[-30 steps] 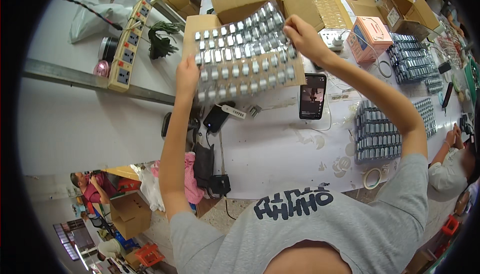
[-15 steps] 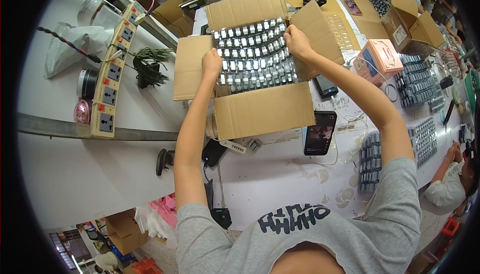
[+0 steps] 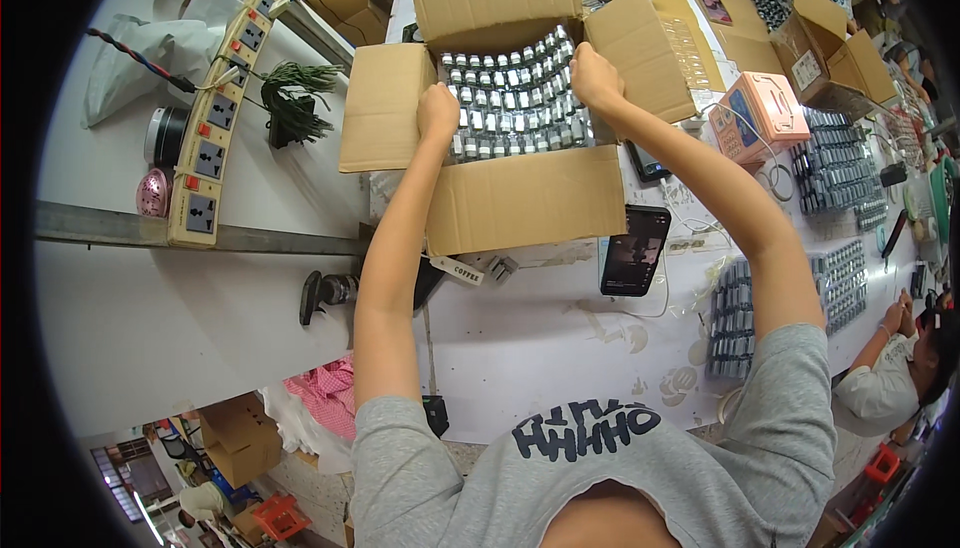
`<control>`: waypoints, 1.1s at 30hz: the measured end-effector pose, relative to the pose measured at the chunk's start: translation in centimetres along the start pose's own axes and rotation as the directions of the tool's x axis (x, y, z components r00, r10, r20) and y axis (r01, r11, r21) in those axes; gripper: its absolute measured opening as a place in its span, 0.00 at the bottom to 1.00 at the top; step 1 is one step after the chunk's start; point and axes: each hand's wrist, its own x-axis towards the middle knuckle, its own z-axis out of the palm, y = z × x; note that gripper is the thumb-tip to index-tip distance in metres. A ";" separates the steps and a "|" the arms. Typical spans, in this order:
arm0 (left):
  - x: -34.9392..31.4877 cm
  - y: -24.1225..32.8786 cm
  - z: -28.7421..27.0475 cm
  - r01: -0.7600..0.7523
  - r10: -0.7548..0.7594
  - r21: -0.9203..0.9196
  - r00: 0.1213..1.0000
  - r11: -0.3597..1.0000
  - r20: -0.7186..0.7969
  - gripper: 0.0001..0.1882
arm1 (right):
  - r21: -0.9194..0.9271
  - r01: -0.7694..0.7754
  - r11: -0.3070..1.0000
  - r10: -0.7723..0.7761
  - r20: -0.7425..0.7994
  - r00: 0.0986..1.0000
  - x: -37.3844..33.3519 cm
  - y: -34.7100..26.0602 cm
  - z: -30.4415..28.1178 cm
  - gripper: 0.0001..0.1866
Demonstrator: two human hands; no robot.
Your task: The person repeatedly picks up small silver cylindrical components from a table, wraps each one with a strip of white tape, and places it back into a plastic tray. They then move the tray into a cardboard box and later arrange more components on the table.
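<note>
An open cardboard carton (image 3: 525,203) stands on the white table with its flaps spread outward. Inside its mouth is a clear plastic tray (image 3: 512,98) holding several rows of small silver-and-dark parts, its middle sagging in a curve. My left hand (image 3: 438,113) is closed on the tray's left edge. At the opposite edge, my right hand (image 3: 594,78) is closed too, beside the carton's right flap. The fingertips of both hands are partly hidden. What lies under the tray cannot be seen.
A phone (image 3: 636,251) leans on the table in front of the carton. A pink box (image 3: 758,120) and stacked trays of parts (image 3: 733,323) are on the right. At the left, a power strip (image 3: 210,158) runs along a metal rail. Another person (image 3: 895,368) sits at the right.
My left hand has moved inward, toward my right hand. The tray now bows more and looks narrower, with gaps showing at the carton's left and back walls. The view has shifted slightly.
</note>
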 end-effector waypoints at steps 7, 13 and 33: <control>0.5 -0.4 3.8 0.046 -0.061 0.141 0.993 0.989 0.102 0.12 | -0.183 -0.068 0.981 0.065 -0.018 0.998 0.0 -1.0 2.3 0.10; -0.1 -0.4 3.9 0.172 -0.200 0.182 0.968 0.968 0.150 0.10 | -0.186 -0.130 0.974 0.130 -0.012 0.991 0.4 0.0 5.6 0.09; 0.4 0.9 4.3 -0.009 -0.305 0.590 0.850 0.807 0.430 0.16 | -0.686 0.148 0.712 0.072 0.281 0.957 1.7 0.7 7.7 0.11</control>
